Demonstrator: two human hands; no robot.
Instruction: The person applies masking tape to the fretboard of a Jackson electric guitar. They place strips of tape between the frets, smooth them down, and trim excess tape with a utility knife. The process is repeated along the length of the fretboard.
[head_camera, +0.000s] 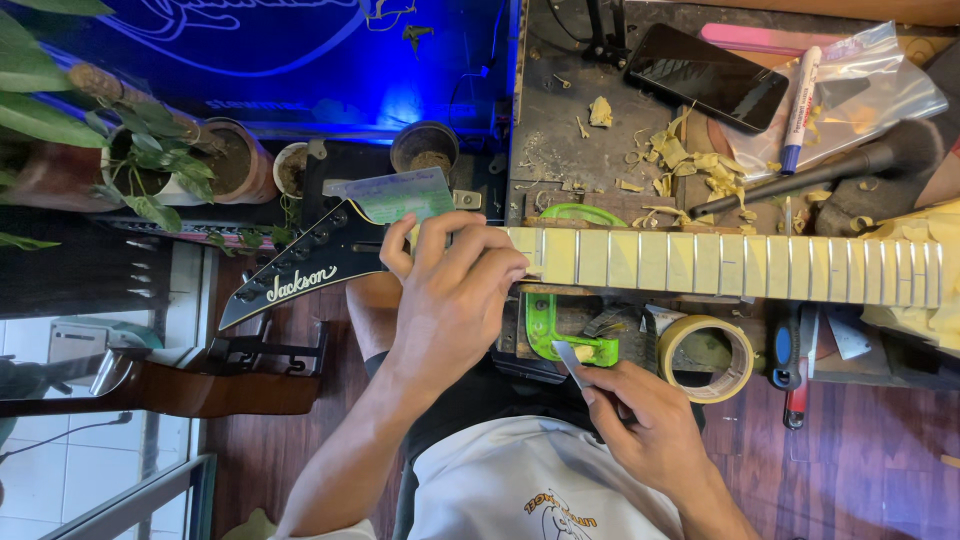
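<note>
A guitar neck (720, 265) with a taped, pale fretboard lies across the workbench, its black headstock (300, 275) sticking out to the left. My left hand (450, 300) grips the neck where it meets the headstock, holding a greenish card (395, 195) against it. My right hand (640, 420) is lower, near my body, closed on a small metal blade (567, 360). A green clamp (560, 340) holds the neck just right of my left hand.
A roll of masking tape (705, 358) sits below the neck. Wood shavings (690, 165), a phone (705, 75), a marker (800, 100), a plastic bag and a brush (850, 165) lie on the bench. Potted plants (150, 160) stand at left.
</note>
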